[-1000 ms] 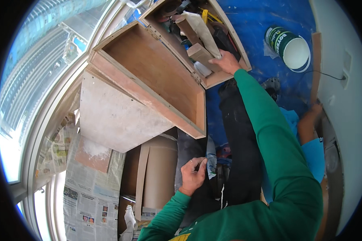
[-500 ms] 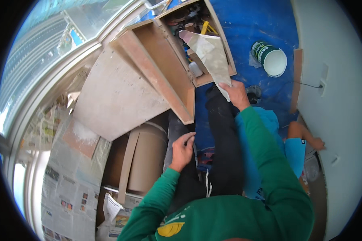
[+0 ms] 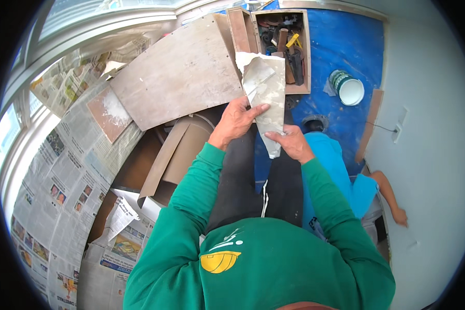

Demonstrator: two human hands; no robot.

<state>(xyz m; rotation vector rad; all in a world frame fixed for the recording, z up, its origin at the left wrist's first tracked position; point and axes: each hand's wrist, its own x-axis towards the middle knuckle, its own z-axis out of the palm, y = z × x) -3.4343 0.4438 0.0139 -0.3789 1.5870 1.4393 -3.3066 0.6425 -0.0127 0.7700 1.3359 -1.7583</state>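
A torn, tapering paper sheet [image 3: 269, 88], grey-beige with pale dusty patches, is held up in front of me; its upper left part is creased and folded over. My left hand [image 3: 237, 119] is closed on its left edge, thumb laid across the front. Lower down, my right hand [image 3: 294, 143] pinches the narrow end between thumb and fingers. Just beyond the sheet stands an open wooden box [image 3: 307, 51] packed with tools, among them a yellow-handled one [image 3: 293, 40]. The sheet's top overlaps the box's near left corner.
A large wooden board [image 3: 175, 72] leans left of the box. Beside it lie a rolled brown sheet [image 3: 183, 155], a panel with white powder [image 3: 107, 113] and newspaper covering [image 3: 51, 201]. A white-and-green bucket [image 3: 350, 90] rests on blue sheeting [image 3: 341, 41]. Close at my right is another person in blue [image 3: 325, 160].
My left hand has risen from my lap and taken hold of the sheet. My right hand has drawn it nearer and to the left. The view has shifted.
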